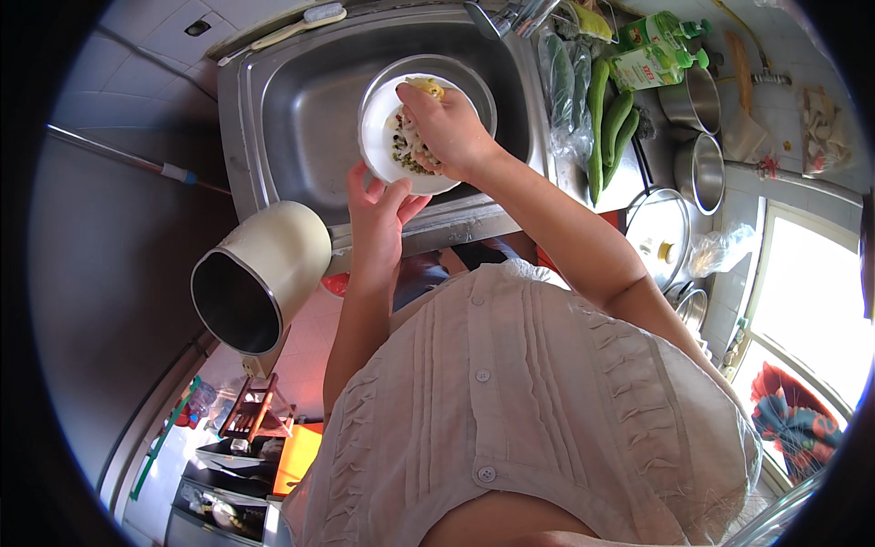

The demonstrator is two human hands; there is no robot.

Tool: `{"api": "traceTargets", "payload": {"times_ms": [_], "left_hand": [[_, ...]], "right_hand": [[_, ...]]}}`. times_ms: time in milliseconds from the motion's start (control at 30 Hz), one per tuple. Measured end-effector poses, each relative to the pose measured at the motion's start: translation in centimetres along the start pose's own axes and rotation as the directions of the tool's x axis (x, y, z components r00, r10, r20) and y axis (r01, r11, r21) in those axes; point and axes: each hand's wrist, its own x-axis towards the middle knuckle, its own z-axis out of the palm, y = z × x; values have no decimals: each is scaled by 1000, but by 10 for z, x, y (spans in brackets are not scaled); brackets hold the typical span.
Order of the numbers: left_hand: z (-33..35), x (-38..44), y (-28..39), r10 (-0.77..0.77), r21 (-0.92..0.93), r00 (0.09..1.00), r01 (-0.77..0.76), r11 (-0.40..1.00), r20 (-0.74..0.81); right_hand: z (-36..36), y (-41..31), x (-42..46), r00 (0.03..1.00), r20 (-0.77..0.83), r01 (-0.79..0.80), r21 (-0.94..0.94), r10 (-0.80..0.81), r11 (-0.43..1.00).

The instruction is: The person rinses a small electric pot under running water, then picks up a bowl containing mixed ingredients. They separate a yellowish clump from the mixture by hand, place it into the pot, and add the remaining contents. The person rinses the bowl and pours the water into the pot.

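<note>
My left hand grips the near rim of a white bowl, thumb at the edge and fingers beneath. The bowl is over a round metal basin in the stainless steel sink. Inside lie mixed beans or grains, some green, some pale and dark. My right hand reaches into the bowl with curled fingers around pale, wet-looking food. A yellowish piece shows by its thumb; whether the hand holds it cannot be told. The fingertips are partly hidden.
An open cream kettle stands at the sink's near left corner. Right of the sink lie green cucumbers or gourds, bagged vegetables, green pump bottles and metal pots. The faucet is at the far edge, near a brush.
</note>
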Motion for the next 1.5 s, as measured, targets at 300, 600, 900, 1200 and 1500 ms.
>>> {"api": "traceTargets", "payload": {"times_ms": [300, 600, 900, 1200, 1500], "left_hand": [[-6, 4, -7, -26, -14, 1000, 26, 1000, 13], [-4, 2, -14, -35, -9, 998, 36, 999, 46], [-1, 5, -27, -98, 26, 989, 96, 995, 108], [3, 4, -42, -181, 39, 973, 177, 983, 146], [16, -1, -47, -189, 62, 975, 183, 981, 113]], "right_hand": [[-5, 10, 4, 997, -63, 55, -5, -55, 999], [-14, 21, -8, 985, -163, 76, 87, -61, 993], [-35, 34, -20, 954, -283, 138, 137, -95, 981], [-56, 42, -27, 931, -347, 177, 161, -112, 971], [-70, 41, -28, 927, -357, 178, 140, -118, 974]]}}
